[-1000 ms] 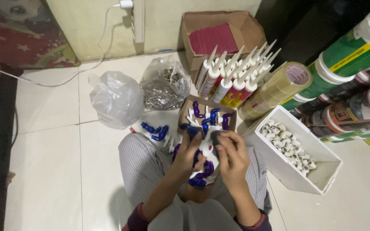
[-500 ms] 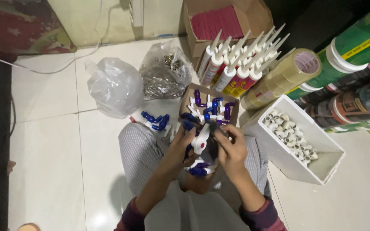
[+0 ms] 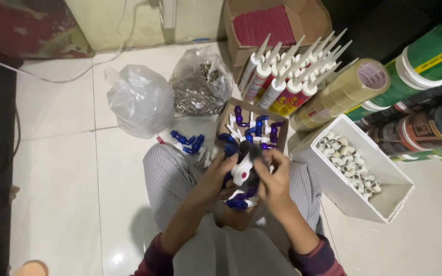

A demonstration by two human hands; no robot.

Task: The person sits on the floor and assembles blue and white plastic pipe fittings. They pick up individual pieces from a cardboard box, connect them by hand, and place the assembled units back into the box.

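My left hand [image 3: 216, 179] and my right hand [image 3: 274, 179] meet over my lap, both gripping a small white plastic tap [image 3: 242, 171] with a dark handle end. More white and blue taps [image 3: 239, 200] lie in my lap just below the hands. Ahead of them a small cardboard box [image 3: 229, 111] holds several blue, purple and white taps. A few loose blue taps [image 3: 188, 143] lie on the floor beside my left knee.
A white bin of small white fittings [image 3: 392, 197] stands at the right. Sealant cartridges [image 3: 287, 82], tape rolls [image 3: 344, 94], a bag of metal parts [image 3: 198, 84], a crumpled clear bag [image 3: 139, 99] and a cardboard box with red packs [image 3: 277, 23] stand beyond. Shelved cans [image 3: 425, 56] fill the right.
The view has shifted slightly. My hands stay together over my lap, and the white tap between them has turned and risen a little.
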